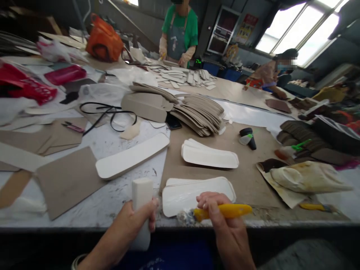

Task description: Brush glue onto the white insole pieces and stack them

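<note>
Left hand, lower centre of the frame: closed round one white strip, thumb across its face, the strip's long axis running up and down the picture. Right hand, lower right of centre: closed on one brush, yellow-handled, laid nearly level, its whitish, clotted bristles pointing left. Principal relation: the strip lay to the left of the bristles, a gap between, its length roughly square to the brush; the left hand had it, and the right hand was the farther. Near stack, white pieces, lower centre: directly above the bristles in the frame, long axis close to level, the right hand's fingers over its lower right part; whether bristles or fingers touched it could not be told. Far stack, likewise white: centre, above the near stack. Loose white piece, single: left of centre, slanting up to the right.
</note>
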`<state>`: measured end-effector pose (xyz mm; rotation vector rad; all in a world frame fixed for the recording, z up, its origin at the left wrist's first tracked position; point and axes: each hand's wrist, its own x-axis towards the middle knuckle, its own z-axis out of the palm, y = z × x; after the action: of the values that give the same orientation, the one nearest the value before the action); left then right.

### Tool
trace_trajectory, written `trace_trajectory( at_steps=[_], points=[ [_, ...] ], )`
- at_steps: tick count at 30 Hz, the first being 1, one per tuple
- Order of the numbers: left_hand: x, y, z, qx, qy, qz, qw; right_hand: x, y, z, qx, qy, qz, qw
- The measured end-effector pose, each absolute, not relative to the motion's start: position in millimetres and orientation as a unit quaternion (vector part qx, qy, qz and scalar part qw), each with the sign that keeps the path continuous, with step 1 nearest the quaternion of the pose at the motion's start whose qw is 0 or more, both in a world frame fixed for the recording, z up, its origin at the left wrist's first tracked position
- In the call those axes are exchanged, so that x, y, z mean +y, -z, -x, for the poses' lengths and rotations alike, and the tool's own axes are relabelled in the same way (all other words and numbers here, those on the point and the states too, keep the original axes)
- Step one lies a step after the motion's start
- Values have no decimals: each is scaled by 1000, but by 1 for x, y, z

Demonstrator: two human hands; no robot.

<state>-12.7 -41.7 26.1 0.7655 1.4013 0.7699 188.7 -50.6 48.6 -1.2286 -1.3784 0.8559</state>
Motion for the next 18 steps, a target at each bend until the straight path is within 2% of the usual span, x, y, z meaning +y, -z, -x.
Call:
trace_trajectory(
  at_steps=[6,11,13,16,18],
  points=[
    [-57,-49,7,525,-332,-269,736,-29,-57,-160,-613,-495,477,389],
    [-62,-54,-5,533,-331,-260,734,-24,-48,-144,-515,-655,437,339],
    [-64,-51,-7,532,-352,-227,736,-25,-45,-145,-534,-621,453,351],
    [-69,-45,-7,523,-378,-190,741,-24,-43,-151,-589,-484,499,412],
    [-71,-42,-9,528,-390,-180,733,-25,-41,-155,-576,-465,511,436]
  ],
)
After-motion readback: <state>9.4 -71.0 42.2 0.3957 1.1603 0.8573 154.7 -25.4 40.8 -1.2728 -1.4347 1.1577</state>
